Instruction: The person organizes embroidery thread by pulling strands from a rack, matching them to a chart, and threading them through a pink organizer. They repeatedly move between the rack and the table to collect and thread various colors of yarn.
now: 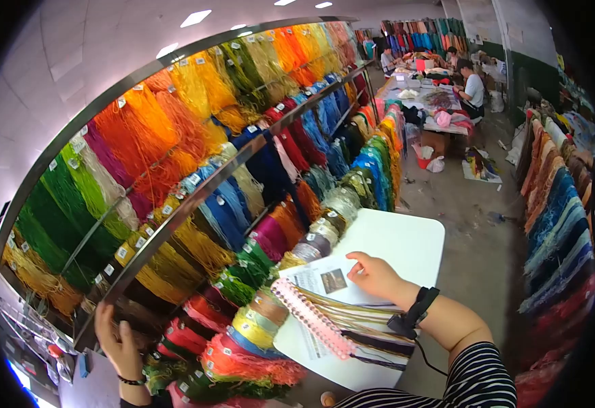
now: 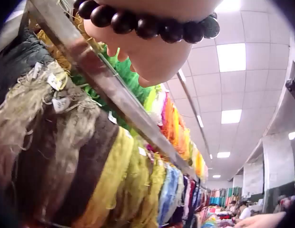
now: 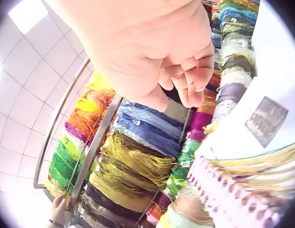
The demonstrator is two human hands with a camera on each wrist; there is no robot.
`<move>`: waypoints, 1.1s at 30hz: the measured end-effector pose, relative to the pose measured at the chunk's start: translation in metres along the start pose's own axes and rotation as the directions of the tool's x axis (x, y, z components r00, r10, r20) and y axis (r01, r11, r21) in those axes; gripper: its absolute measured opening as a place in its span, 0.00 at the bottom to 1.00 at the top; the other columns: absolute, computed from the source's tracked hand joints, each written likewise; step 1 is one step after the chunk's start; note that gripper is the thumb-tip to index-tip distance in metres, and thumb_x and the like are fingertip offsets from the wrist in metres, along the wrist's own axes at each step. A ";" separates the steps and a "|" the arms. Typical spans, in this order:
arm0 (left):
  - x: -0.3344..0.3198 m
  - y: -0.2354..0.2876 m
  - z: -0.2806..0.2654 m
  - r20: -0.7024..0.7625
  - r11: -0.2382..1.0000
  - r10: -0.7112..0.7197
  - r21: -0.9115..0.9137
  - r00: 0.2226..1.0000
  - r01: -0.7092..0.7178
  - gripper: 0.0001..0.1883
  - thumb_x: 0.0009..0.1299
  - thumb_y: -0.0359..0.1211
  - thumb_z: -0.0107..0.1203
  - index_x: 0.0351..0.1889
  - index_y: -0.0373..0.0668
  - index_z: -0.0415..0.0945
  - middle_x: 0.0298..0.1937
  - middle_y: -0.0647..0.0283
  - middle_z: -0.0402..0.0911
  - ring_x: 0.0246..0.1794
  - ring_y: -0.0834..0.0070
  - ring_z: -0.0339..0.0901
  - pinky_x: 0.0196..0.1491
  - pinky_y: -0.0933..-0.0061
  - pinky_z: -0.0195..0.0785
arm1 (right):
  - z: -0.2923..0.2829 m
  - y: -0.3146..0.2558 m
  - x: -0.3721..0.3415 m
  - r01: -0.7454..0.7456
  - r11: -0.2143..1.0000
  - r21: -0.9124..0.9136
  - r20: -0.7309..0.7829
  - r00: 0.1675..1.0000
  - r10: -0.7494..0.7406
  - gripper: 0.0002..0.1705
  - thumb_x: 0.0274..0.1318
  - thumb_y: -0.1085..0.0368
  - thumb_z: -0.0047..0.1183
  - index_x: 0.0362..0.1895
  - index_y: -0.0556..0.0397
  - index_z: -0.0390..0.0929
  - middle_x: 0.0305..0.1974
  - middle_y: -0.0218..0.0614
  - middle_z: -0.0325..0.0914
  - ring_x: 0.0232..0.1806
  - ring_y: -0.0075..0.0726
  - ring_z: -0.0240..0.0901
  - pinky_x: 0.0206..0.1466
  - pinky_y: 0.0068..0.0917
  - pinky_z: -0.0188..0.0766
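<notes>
Threads [image 1: 372, 314] run from the pink holed strip [image 1: 311, 316] on the white desk [image 1: 406, 238], seemingly spread so colours stay apart; your right hand [image 1: 378, 277] hangs above the printed sheet [image 1: 301, 277], fingers loosely bent, grip empty; your left hand [image 1: 119, 348] is beside the metal rail [image 2: 95, 71], fingers parted, contact unclear.

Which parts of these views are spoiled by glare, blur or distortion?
Head: ceiling stretched by the fisheye, corners black, far people soft. Left wrist: ceiling light blown out, distant end of the room small and smeared. Right wrist: tabletop washed out, right hand pale and overlit.
</notes>
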State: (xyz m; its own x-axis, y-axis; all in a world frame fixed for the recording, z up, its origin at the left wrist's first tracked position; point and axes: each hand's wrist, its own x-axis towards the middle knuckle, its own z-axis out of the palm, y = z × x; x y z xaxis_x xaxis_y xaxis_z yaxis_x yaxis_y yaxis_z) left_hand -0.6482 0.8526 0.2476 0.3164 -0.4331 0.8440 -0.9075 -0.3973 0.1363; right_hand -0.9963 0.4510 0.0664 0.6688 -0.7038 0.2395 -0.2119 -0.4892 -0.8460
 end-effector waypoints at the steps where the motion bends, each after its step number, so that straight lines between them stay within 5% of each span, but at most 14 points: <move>1: -0.015 0.009 0.011 0.069 0.986 -0.014 -0.165 0.998 0.025 0.20 0.70 0.27 0.52 0.60 0.35 0.70 0.64 0.53 0.71 0.61 0.63 0.71 0.63 0.67 0.62 | -0.013 0.001 -0.009 -0.007 1.000 -0.019 -0.012 1.000 0.006 0.27 0.57 0.61 0.57 0.61 0.51 0.69 0.35 0.37 0.84 0.35 0.42 0.80 0.40 0.34 0.74; 3: -0.047 0.064 0.037 0.354 0.781 -0.194 -0.509 0.915 0.362 0.18 0.71 0.28 0.52 0.59 0.34 0.71 0.57 0.57 0.76 0.55 0.66 0.76 0.58 0.70 0.67 | -0.037 0.002 -0.028 0.001 1.000 -0.031 -0.097 0.995 -0.004 0.21 0.57 0.61 0.58 0.54 0.53 0.75 0.35 0.37 0.83 0.32 0.39 0.78 0.40 0.32 0.73; 4: -0.068 0.072 0.054 0.531 0.692 -0.199 -0.520 0.824 0.502 0.18 0.71 0.29 0.53 0.58 0.34 0.71 0.54 0.59 0.78 0.54 0.68 0.77 0.57 0.71 0.68 | -0.047 0.010 -0.034 0.009 0.998 -0.069 -0.141 0.990 -0.019 0.19 0.57 0.61 0.58 0.52 0.53 0.77 0.34 0.37 0.83 0.32 0.38 0.78 0.39 0.31 0.73; 7: -0.139 0.112 0.107 0.918 0.217 -0.221 -0.284 0.331 0.934 0.17 0.72 0.32 0.55 0.56 0.34 0.73 0.49 0.60 0.81 0.50 0.73 0.78 0.54 0.74 0.69 | -0.076 -0.008 -0.069 -0.074 0.995 -0.069 -0.191 0.980 0.060 0.14 0.56 0.61 0.60 0.44 0.55 0.81 0.31 0.36 0.81 0.31 0.32 0.75 0.39 0.28 0.72; 9: -0.191 0.115 0.157 0.947 0.470 -0.148 -0.186 0.285 0.863 0.21 0.70 0.35 0.57 0.58 0.33 0.72 0.52 0.54 0.80 0.54 0.67 0.77 0.57 0.70 0.68 | -0.085 0.006 -0.080 -0.050 0.996 -0.080 -0.149 0.988 0.038 0.13 0.60 0.64 0.57 0.48 0.56 0.80 0.29 0.27 0.76 0.32 0.18 0.69 0.37 0.20 0.69; 11: -0.228 0.136 0.189 0.789 0.765 -0.066 -0.353 0.611 0.539 0.27 0.68 0.40 0.59 0.61 0.34 0.69 0.58 0.45 0.75 0.62 0.56 0.72 0.63 0.62 0.64 | -0.086 0.018 -0.090 -0.116 0.991 -0.073 -0.033 0.993 0.114 0.15 0.59 0.63 0.58 0.47 0.57 0.79 0.29 0.28 0.77 0.31 0.21 0.71 0.36 0.22 0.69; 13: -0.249 0.165 0.214 0.687 0.839 -0.174 -0.271 0.706 0.471 0.36 0.64 0.45 0.62 0.66 0.36 0.64 0.66 0.39 0.67 0.69 0.48 0.62 0.68 0.57 0.56 | -0.090 0.025 -0.089 -0.181 0.981 -0.074 0.072 0.980 0.187 0.16 0.58 0.61 0.59 0.47 0.57 0.79 0.30 0.34 0.80 0.30 0.29 0.74 0.36 0.26 0.71; 16: -0.235 0.231 0.215 0.772 0.907 -0.325 0.091 0.546 0.411 0.43 0.62 0.49 0.63 0.70 0.37 0.58 0.69 0.38 0.62 0.72 0.46 0.56 0.70 0.55 0.52 | -0.076 0.058 -0.094 -0.188 0.980 -0.062 0.271 0.942 0.198 0.23 0.55 0.56 0.61 0.50 0.58 0.78 0.36 0.40 0.82 0.35 0.35 0.79 0.42 0.29 0.75; 18: -0.249 0.248 0.237 0.729 0.908 -0.342 0.092 0.593 0.409 0.47 0.61 0.51 0.63 0.72 0.38 0.55 0.70 0.37 0.60 0.72 0.44 0.55 0.71 0.55 0.51 | -0.065 0.080 -0.087 0.058 0.990 -0.127 0.298 0.954 -0.017 0.27 0.53 0.53 0.61 0.53 0.57 0.77 0.45 0.47 0.80 0.44 0.42 0.79 0.47 0.34 0.75; 20: -0.248 0.273 0.240 0.587 0.902 -0.381 0.067 0.715 0.426 0.46 0.61 0.54 0.61 0.71 0.39 0.57 0.69 0.37 0.61 0.71 0.43 0.57 0.70 0.53 0.53 | -0.060 0.093 -0.075 -0.019 1.000 0.005 0.370 0.929 0.016 0.27 0.52 0.54 0.62 0.53 0.58 0.77 0.46 0.49 0.80 0.42 0.46 0.80 0.47 0.35 0.75; 23: -0.246 0.290 0.258 0.588 0.824 -0.555 0.286 0.589 0.490 0.42 0.61 0.55 0.60 0.68 0.39 0.63 0.67 0.37 0.64 0.67 0.43 0.61 0.68 0.52 0.56 | -0.060 0.112 -0.063 -0.029 0.997 0.078 0.474 0.881 -0.011 0.26 0.52 0.55 0.62 0.52 0.58 0.77 0.45 0.49 0.81 0.41 0.47 0.80 0.46 0.36 0.76; 27: -0.249 0.342 0.288 0.473 0.748 -0.664 0.434 0.579 0.503 0.34 0.61 0.55 0.60 0.59 0.41 0.74 0.66 0.40 0.66 0.66 0.45 0.63 0.65 0.48 0.58 | -0.041 0.127 -0.040 0.071 0.989 0.133 0.512 0.849 -0.130 0.25 0.53 0.55 0.61 0.51 0.57 0.77 0.43 0.48 0.82 0.41 0.49 0.80 0.46 0.37 0.76; 29: -0.246 0.370 0.304 0.412 0.665 -0.747 0.485 0.523 0.568 0.33 0.63 0.56 0.57 0.58 0.43 0.75 0.71 0.43 0.59 0.72 0.48 0.55 0.68 0.33 0.44 | -0.031 0.115 -0.025 0.070 0.988 0.137 0.491 0.862 -0.129 0.25 0.54 0.54 0.60 0.51 0.58 0.77 0.42 0.50 0.82 0.43 0.52 0.80 0.47 0.39 0.75; 33: -0.223 0.402 0.317 0.519 0.665 -0.737 0.441 0.433 0.603 0.30 0.68 0.56 0.49 0.60 0.46 0.74 0.75 0.49 0.55 0.76 0.46 0.46 0.70 0.29 0.32 | -0.004 0.134 0.010 0.095 0.996 -0.003 0.507 0.858 -0.080 0.23 0.55 0.53 0.57 0.48 0.59 0.78 0.39 0.51 0.82 0.42 0.51 0.80 0.46 0.39 0.74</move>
State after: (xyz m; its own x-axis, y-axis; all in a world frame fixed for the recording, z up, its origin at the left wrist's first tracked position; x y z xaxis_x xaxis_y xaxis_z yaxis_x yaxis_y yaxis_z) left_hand -0.9957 0.5326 -0.0504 0.9491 -0.3149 -0.0038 -0.2912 -0.8819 0.3707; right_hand -1.0211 0.3764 -0.0426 0.9524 -0.3033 0.0317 -0.1494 -0.5550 -0.8183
